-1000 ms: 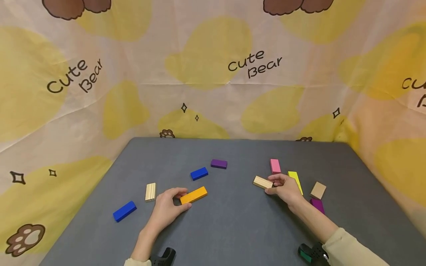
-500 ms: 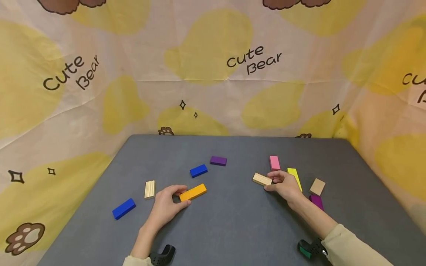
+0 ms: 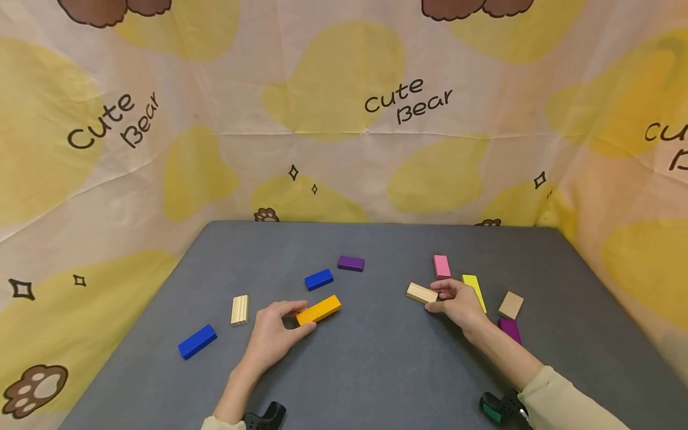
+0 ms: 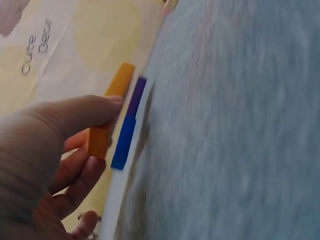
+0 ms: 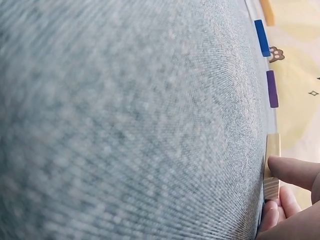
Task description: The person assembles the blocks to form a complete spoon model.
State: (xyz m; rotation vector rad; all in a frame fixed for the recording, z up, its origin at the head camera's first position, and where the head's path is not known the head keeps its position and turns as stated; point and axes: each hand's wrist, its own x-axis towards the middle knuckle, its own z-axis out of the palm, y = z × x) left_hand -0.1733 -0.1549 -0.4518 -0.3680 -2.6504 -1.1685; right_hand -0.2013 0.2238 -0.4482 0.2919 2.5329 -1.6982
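My left hand pinches an orange block between thumb and fingers. In the left wrist view the orange block appears raised off the table. On the right, my right hand grips one end of a plain wooden block; its other end points left. The right wrist view has the thumb pressed on that wooden block, low at the table surface; whether it touches the cloth I cannot tell. Behind the orange block lie a blue block and a purple block.
A second blue block and a wooden block lie left. Near my right hand are pink, yellow, tan and magenta blocks. A patterned cloth hangs behind the grey table.
My left hand has shifted slightly right with the orange block. My right hand and the wooden block stay about where they were; the head view has tilted slightly.
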